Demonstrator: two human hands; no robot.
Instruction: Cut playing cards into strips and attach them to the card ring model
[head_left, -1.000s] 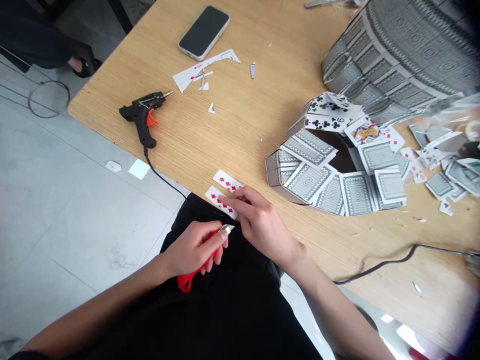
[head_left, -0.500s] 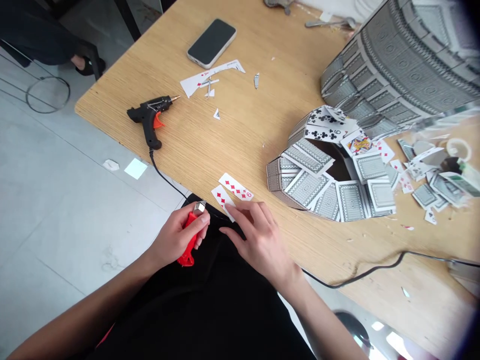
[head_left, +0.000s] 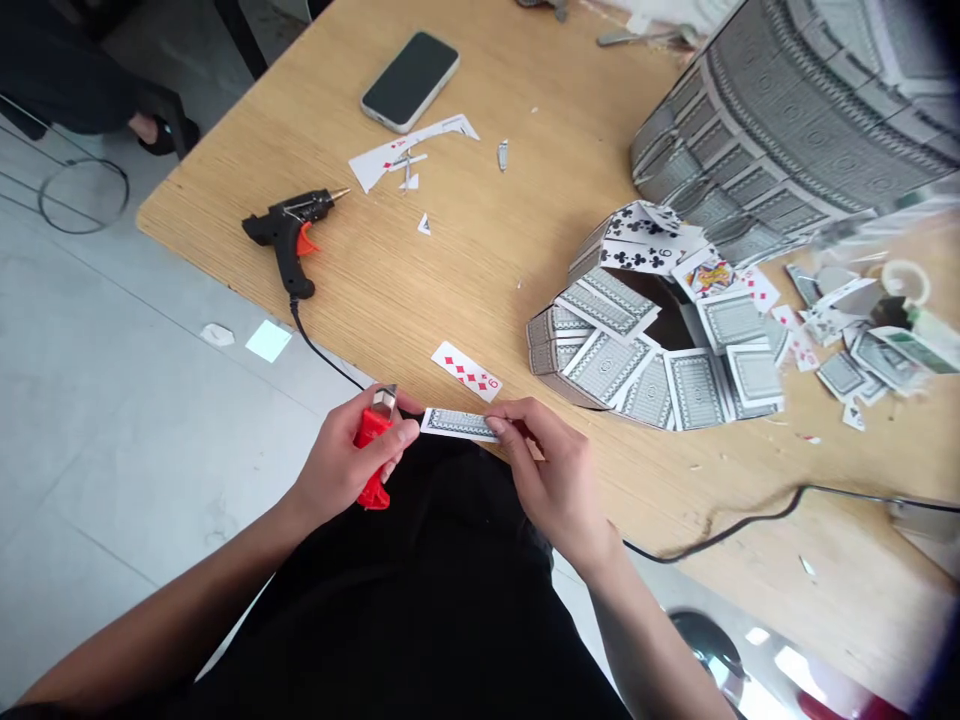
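Note:
My left hand is closed around a red utility knife, whose metal tip points up and away from me. My right hand pinches the right end of a playing card strip, patterned back facing up. The strip's left end meets my left thumb and forefinger; whether they grip it I cannot tell. Just beyond, a strip of a diamonds card lies face up near the table's edge. To the right stands a ring-shaped structure of playing cards with an opening in its top.
A black glue gun lies at the left edge, its cord running down towards me. Farther back are a phone and card offcuts. A large card-covered structure stands back right, beside loose cards and a tape roll.
My right hand has lifted the nearer card strip off the table and turned its back upward, bringing it to my left hand. The other strip stays on the table.

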